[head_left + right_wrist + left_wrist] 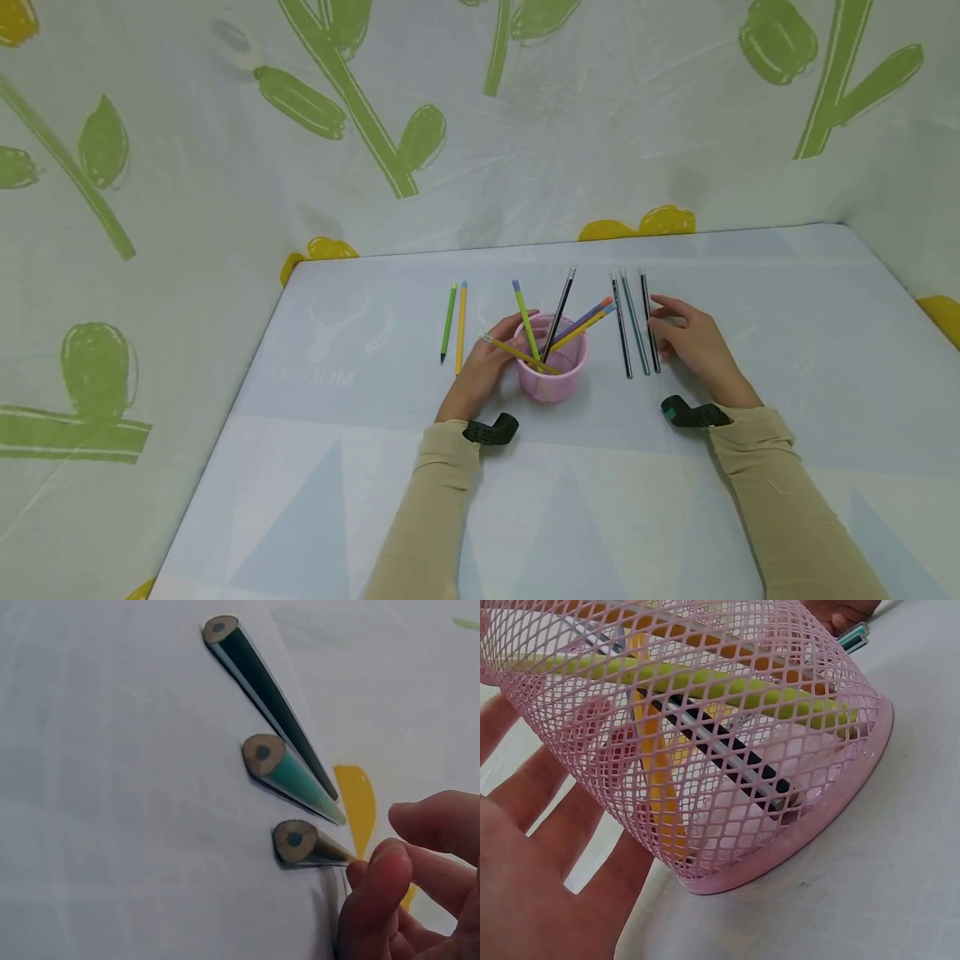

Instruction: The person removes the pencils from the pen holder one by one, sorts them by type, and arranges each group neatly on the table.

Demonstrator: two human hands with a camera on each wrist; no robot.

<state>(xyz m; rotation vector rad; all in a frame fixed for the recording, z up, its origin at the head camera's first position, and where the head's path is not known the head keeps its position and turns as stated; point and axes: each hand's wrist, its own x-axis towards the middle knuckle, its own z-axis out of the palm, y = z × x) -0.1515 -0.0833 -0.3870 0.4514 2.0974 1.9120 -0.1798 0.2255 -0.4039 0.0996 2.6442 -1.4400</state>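
Observation:
A pink mesh pencil cup point(551, 385) stands on the table with several pencils leaning in it, among them a lime one point(727, 690), a black one point(558, 312) and yellow ones. My left hand point(483, 367) holds the cup from its left side, fingers reaching round behind the mesh. To the cup's right lie three pencils side by side: a black one point(622, 333), a teal one point(636, 325) and another dark one point(650, 329). My right hand point(693, 342) is beside that rightmost pencil point(296, 840), fingertips right at its side, thumb and forefinger apart.
Left of the cup, a green pencil point(448, 321) and a yellow pencil point(461, 325) lie on the table point(360, 500). A cloth wall point(525, 167) with green plant prints rises behind the table's back edge. Each wrist wears a black camera band point(491, 429).

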